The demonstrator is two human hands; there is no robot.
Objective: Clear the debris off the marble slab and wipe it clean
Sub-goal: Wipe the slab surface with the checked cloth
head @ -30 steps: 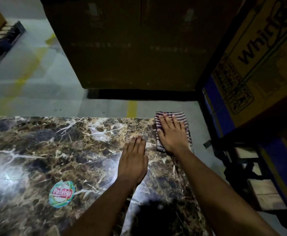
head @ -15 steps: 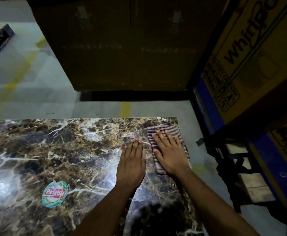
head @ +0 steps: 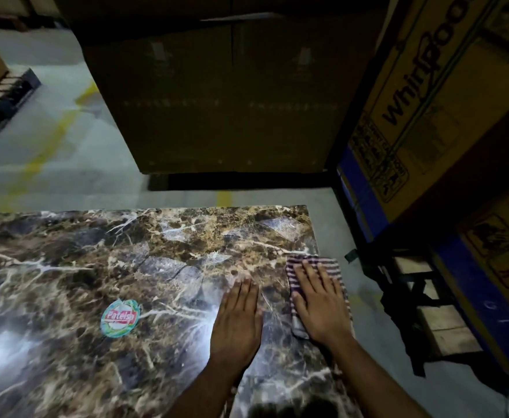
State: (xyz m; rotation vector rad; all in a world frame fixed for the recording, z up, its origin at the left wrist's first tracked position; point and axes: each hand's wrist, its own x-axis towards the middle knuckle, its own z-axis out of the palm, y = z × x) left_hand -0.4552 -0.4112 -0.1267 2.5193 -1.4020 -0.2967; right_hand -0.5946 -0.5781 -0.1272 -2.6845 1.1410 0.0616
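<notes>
At the slab's right edge, my right hand (head: 322,306) presses flat on the striped cloth (head: 327,263), drawn back from the far corner. Left hand (head: 236,321) flat, empty, bracing the marble slab (head: 96,260). Corner wiped; no debris visible.

You are standing in a dim warehouse or storeroom, not a home. Tall cardboard cartons (head: 229,95) rise at the far side, and on your right a printed appliance box (head: 422,95) sits stacked above wooden pallets (head: 440,324). The bare concrete floor (head: 51,164) carries worn yellow painted lines (head: 51,140), and another pallet (head: 3,98) lies at the far left.
</notes>
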